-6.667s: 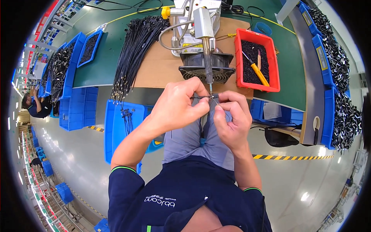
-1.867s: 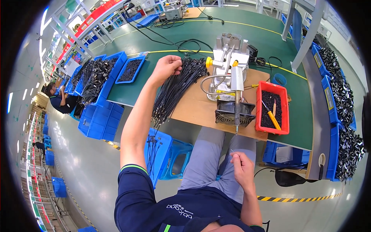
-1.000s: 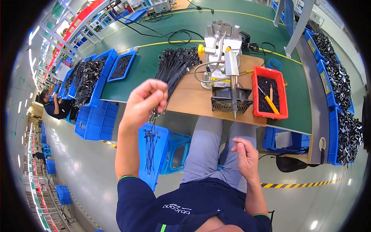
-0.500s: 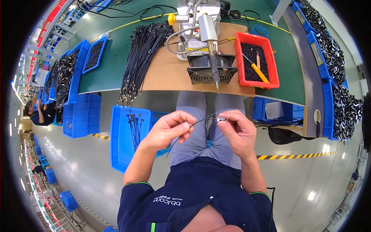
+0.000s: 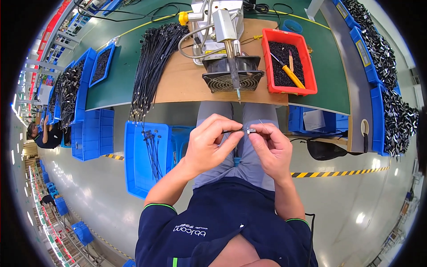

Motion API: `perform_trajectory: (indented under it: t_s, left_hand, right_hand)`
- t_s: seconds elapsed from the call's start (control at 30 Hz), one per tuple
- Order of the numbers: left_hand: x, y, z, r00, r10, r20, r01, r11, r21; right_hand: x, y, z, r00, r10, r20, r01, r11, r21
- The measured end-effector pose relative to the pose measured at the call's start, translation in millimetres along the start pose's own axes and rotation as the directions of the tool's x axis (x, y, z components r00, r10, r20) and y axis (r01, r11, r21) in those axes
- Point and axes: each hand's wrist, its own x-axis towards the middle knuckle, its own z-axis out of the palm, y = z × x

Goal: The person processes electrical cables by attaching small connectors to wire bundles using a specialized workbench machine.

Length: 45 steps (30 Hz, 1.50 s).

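Above my lap, my left hand (image 5: 208, 146) pinches a thin black cable (image 5: 230, 131) between thumb and fingers. Its end meets a small silver-and-black connector (image 5: 251, 131) that my right hand (image 5: 273, 150) grips with closed thumb and fingertips. A thin strand sticks up beside the right fingers; I cannot make out what it belongs to. Beyond my hands, a screwdriver-like metal tip (image 5: 239, 91) points down from a bench machine (image 5: 224, 26), in front of a black fan (image 5: 233, 80).
A bundle of black cables (image 5: 158, 58) lies on the bench's left. At right, a red tray (image 5: 312, 71) holds small black parts and a yellow-handled tool (image 5: 293, 76). A blue bin (image 5: 133, 173) with several cables stands at lower left. Another person (image 5: 46, 133) works far left.
My left hand has moved right and closer to my right hand, its fingers now near the connector. The whole view has shifted slightly.
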Motion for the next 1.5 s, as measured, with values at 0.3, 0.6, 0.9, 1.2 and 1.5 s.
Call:
perform_trajectory:
  t_s: [0.3, 0.6, 0.9, 1.2, 1.5]
  left_hand:
    - [7.3, 4.0, 8.9, 0.979, -0.178, 0.094, 0.192, 0.966, -0.173]
    - [9.0, 5.4, 17.8, 0.927, -0.343, 0.149, 0.369, 0.903, -0.219]
    - [4.5, -14.4, 21.9, 0.893, -0.396, 0.213, 0.449, 0.807, -0.383]
    - [7.6, -11.6, 4.6, 0.873, -0.425, 0.238, 0.475, 0.851, -0.223]
    - [19.7, -6.2, -2.0, 0.918, -0.361, 0.166, 0.382, 0.916, -0.119]
  right_hand:
    - [2.4, 2.3, -5.9, 1.0, -0.02, -0.01, 0.021, 1.0, 0.014]
    - [1.1, 5.3, -8.5, 1.0, -0.025, -0.009, 0.025, 0.999, 0.032]
    - [2.6, 6.9, -5.8, 0.999, -0.053, 0.002, 0.053, 0.999, -0.009]
    - [8.9, -5.5, -18.5, 0.993, -0.118, 0.015, 0.118, 0.964, -0.237]
    - [4.7, -6.6, -11.0, 0.999, 0.053, -0.005, -0.053, 0.99, -0.131]
